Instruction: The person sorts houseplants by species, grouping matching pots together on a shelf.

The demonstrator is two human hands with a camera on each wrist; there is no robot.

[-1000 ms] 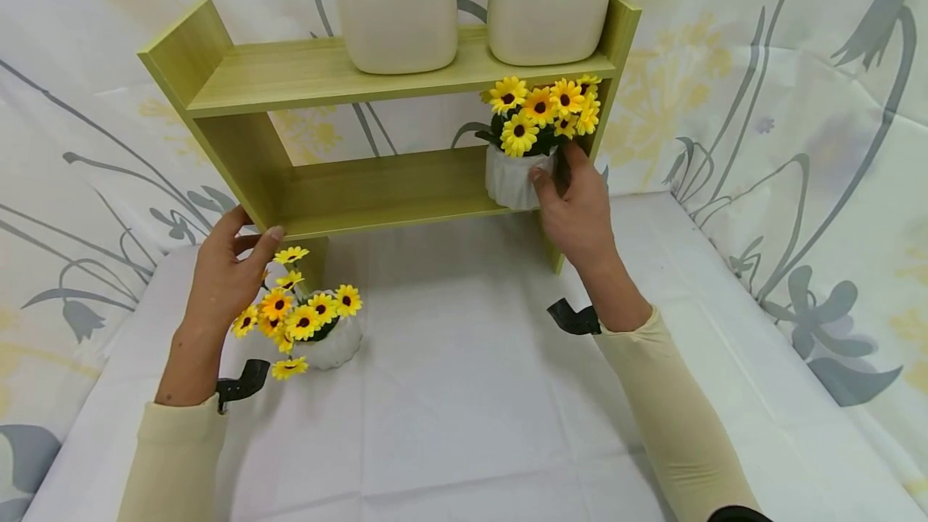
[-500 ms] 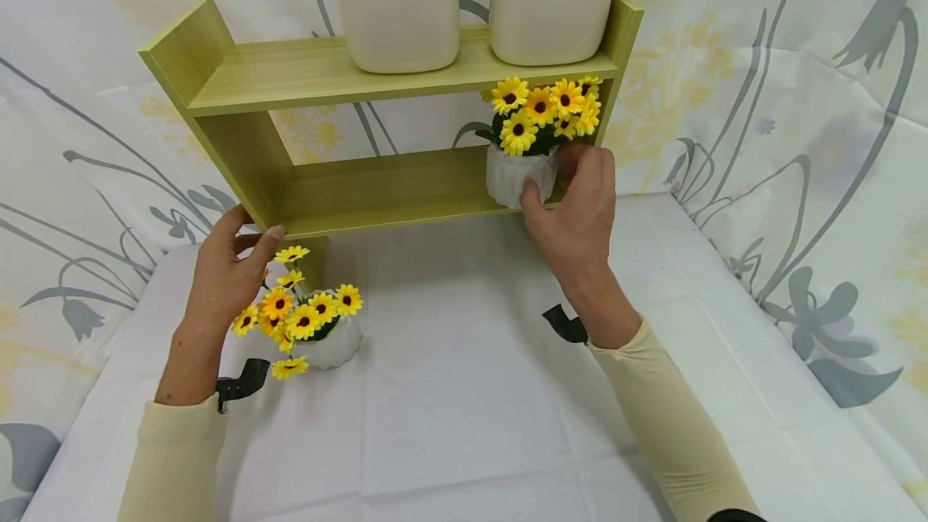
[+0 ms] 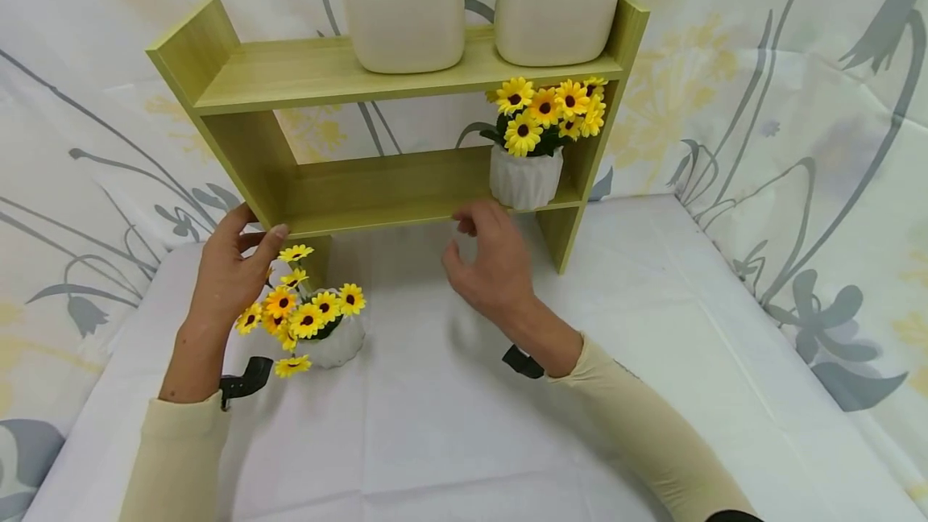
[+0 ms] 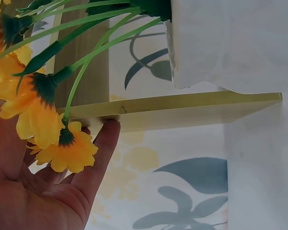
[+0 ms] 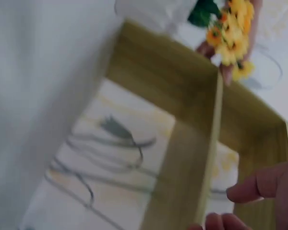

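Note:
A light wooden two-tier shelf (image 3: 384, 184) stands before me. My left hand (image 3: 230, 276) grips its lower left side, thumb at the front edge and fingers on the outer face of the panel (image 4: 192, 104). A white fluted pot of yellow flowers (image 3: 526, 180) sits at the right end of the lower board. Just below and left of that pot, my right hand (image 3: 496, 268) holds nothing, its fingers loosely curled. A second such flower pot (image 3: 337, 343) stands on the table by my left hand, its blooms (image 4: 62, 148) leaning toward that hand's wrist.
Two cream pots (image 3: 404, 26) with green grassy plants stand on the upper board, at the middle and right. A white cloth (image 3: 449, 425) covers the table. Behind it hangs a flower-patterned fabric (image 3: 768, 143). Black wrist cameras (image 3: 246, 377) are strapped to both arms.
My right hand has let go of the flower pot on the lower board and moved left and down from it. The left hand keeps its grip on the shelf.

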